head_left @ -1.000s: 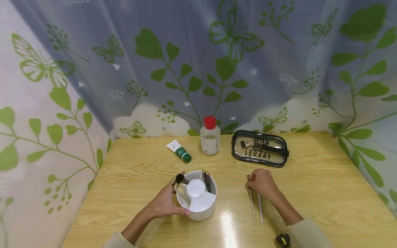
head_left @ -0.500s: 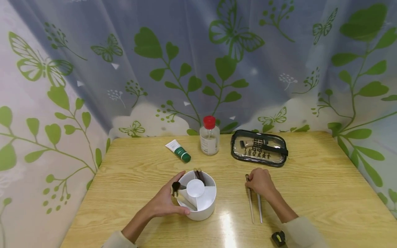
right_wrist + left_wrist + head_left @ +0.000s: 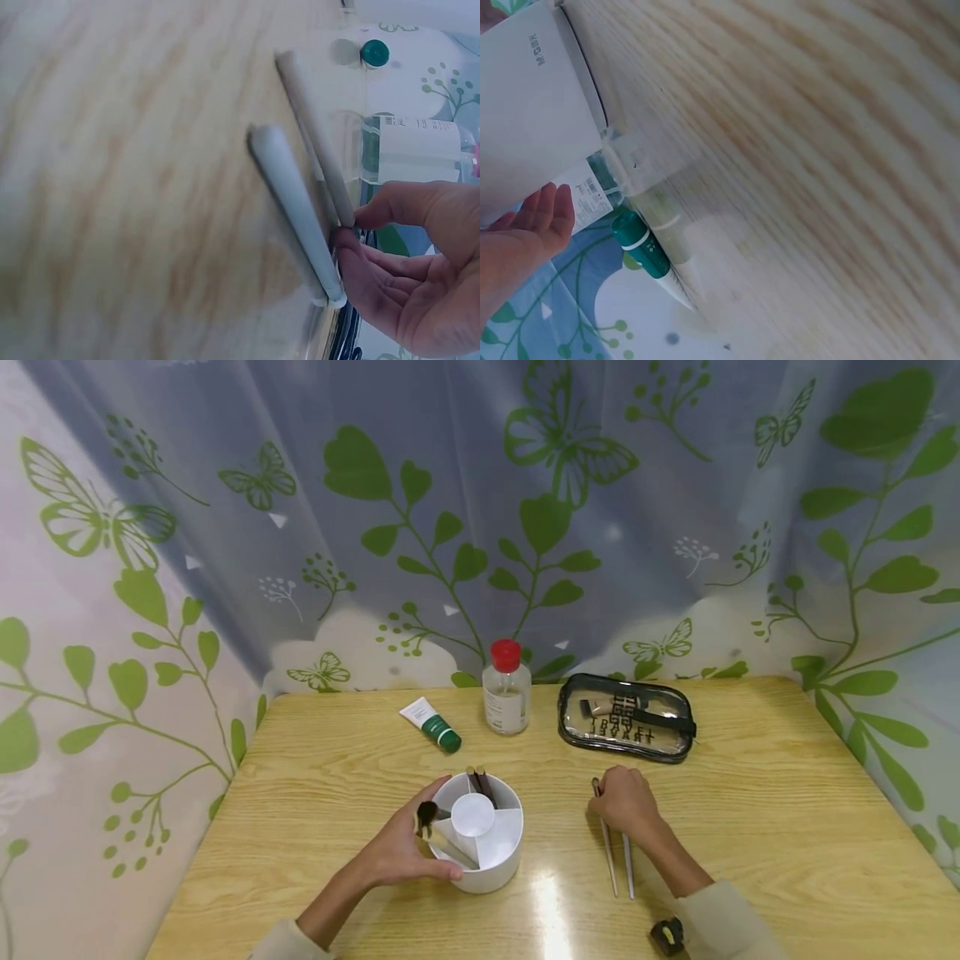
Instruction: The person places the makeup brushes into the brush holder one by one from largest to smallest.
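Observation:
A round white divided organizer (image 3: pixel 491 878) stands on the wooden table. My left hand (image 3: pixel 397 852) grips it from the left, thumb at the front of its wall and fingers behind. Several makeup brushes fill its left section, including a dark-bristled brush (image 3: pixel 427 812); dark brush handles (image 3: pixel 482 785) lean in the back section. Over to the right, my right hand (image 3: pixel 628 797) pinches a beige-handled makeup brush (image 3: pixel 319 139) between thumb and finger, close to the table. Beside it lies a second, pale grey-white handle (image 3: pixel 289 199), its far end hidden under the hand in the head view.
Behind the organizer lie a green-and-white tube (image 3: pixel 432 725) and a clear bottle (image 3: pixel 507 700) with a red cap. A clear black-edged pouch (image 3: pixel 627 718) with items inside is beyond my right hand. A patterned curtain (image 3: pixel 450 527) borders the table's back.
The organizer has turned counter-clockwise in my left hand, its back brushes shifting left. My right hand has moved slightly left with the beige brush's upper end.

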A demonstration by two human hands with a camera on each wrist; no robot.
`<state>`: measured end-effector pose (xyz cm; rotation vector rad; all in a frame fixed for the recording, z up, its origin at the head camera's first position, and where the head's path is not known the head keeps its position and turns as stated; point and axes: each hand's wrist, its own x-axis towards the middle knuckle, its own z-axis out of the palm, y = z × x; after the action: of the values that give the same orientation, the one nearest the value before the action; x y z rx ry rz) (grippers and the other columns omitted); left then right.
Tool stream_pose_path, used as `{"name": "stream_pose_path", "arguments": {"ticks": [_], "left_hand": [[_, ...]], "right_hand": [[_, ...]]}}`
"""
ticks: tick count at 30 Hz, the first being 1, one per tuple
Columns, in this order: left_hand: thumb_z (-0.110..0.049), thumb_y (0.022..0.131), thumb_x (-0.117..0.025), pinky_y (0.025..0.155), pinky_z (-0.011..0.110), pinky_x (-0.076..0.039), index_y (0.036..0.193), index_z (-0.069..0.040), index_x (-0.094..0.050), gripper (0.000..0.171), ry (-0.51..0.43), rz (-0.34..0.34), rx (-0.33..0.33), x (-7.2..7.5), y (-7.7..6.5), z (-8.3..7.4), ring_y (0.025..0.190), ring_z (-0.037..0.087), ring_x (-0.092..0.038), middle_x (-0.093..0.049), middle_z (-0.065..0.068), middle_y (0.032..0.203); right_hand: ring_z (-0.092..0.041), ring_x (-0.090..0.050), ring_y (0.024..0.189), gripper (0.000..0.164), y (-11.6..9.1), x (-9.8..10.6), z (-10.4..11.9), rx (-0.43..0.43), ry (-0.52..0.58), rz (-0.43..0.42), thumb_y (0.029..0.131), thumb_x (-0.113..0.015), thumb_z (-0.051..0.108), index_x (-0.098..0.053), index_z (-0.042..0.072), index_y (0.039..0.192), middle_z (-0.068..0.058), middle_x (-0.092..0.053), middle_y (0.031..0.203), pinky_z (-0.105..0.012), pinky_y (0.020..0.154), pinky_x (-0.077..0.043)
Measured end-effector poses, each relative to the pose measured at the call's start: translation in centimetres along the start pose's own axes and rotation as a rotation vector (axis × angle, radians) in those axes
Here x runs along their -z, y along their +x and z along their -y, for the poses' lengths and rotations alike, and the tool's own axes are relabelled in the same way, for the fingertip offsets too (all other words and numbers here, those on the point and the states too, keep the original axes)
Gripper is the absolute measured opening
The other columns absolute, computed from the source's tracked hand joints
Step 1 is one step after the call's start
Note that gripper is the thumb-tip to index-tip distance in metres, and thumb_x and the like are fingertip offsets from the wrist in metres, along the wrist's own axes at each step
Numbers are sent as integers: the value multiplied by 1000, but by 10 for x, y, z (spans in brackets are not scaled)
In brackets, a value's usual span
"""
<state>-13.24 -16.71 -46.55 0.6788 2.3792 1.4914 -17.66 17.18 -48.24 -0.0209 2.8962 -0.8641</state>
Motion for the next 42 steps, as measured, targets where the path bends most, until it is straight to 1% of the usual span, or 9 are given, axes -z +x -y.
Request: {"name": "stream_pose_path", "arguments": {"ticks": [3, 5, 7, 15, 19, 26, 30, 36, 42], "left_hand": [[-32, 62, -89, 104, 31, -39, 149, -20, -27, 107, -14, 4, -10, -1, 0, 0, 122, 16, -49, -49, 0, 138], [-31, 63, -89, 104, 30, -39, 149, -23, -27, 107, -17, 6, -17, -1, 0, 0, 122, 15, -49, -50, 0, 138], [-30, 63, -89, 104, 29, -39, 149, -23, -27, 107, -15, 4, -22, -1, 1, 0, 122, 14, -49, -50, 0, 138], [-29, 62, -90, 104, 28, -38, 148, -22, -27, 107, -17, 1, -16, 0, 0, -1, 121, 14, -50, -50, 0, 137], [-30, 62, -90, 105, 28, -38, 148, -21, -27, 107, -17, 0, -12, 0, 0, -2, 122, 14, -49, -50, 0, 137], [-32, 62, -89, 106, 31, -37, 149, -19, -27, 107, 9, -7, -10, 0, 0, -2, 123, 14, -48, -50, 0, 138], [-33, 61, -89, 107, 34, -37, 149, -15, -27, 109, 21, -11, 4, 0, 0, -1, 124, 16, -48, -49, 1, 138], [-35, 60, -90, 108, 41, -35, 150, -8, -23, 115, 42, -12, 45, 0, -1, -2, 127, 19, -46, -47, 4, 141], [-34, 60, -90, 108, 43, -34, 150, -8, -22, 115, 44, -10, 55, 1, -1, -3, 127, 20, -45, -46, 5, 142]], "right_hand": [[-8, -32, 49, 22, -2, 3, 0, 18, 18, -20, 70, -62, 2, -51, 9, 53, 5, -40, 50, -22, 46, -29], [-10, -46, 55, 6, -4, 5, 1, 24, 49, -41, 71, -64, 4, -62, 3, 66, 0, -56, 59, -25, 50, -39], [-12, -56, 62, 10, -6, 7, 3, 42, 88, -62, 74, -66, 6, -69, 0, 82, -4, -66, 70, -27, 56, -47], [-11, -61, 67, 15, -17, 18, 23, 156, 248, -127, 79, -63, 7, -68, 0, 91, -5, -68, 77, -23, 59, -48], [-11, -62, 73, 18, -24, 23, 36, 139, 372, -132, 82, -66, 9, -67, 1, 99, -9, -68, 85, -20, 65, -51], [-4, -63, 75, 26, -36, 34, 59, 87, 705, -108, 85, -67, 6, -62, -4, 108, -14, -66, 94, -23, 70, -55], [-3, -64, 74, 26, -41, 38, 71, 81, 850, -119, 85, -66, 2, -59, -9, 108, -8, -64, 90, -27, 72, -57], [-5, -65, 75, 26, -45, 41, 82, 101, 952, -170, 86, -63, -2, -57, -11, 111, -3, -64, 89, -25, 73, -57], [-5, -65, 73, 23, -44, 34, 92, 147, 1051, -216, 86, -59, -9, -55, -13, 108, 7, -64, 82, -22, 70, -57]]}}
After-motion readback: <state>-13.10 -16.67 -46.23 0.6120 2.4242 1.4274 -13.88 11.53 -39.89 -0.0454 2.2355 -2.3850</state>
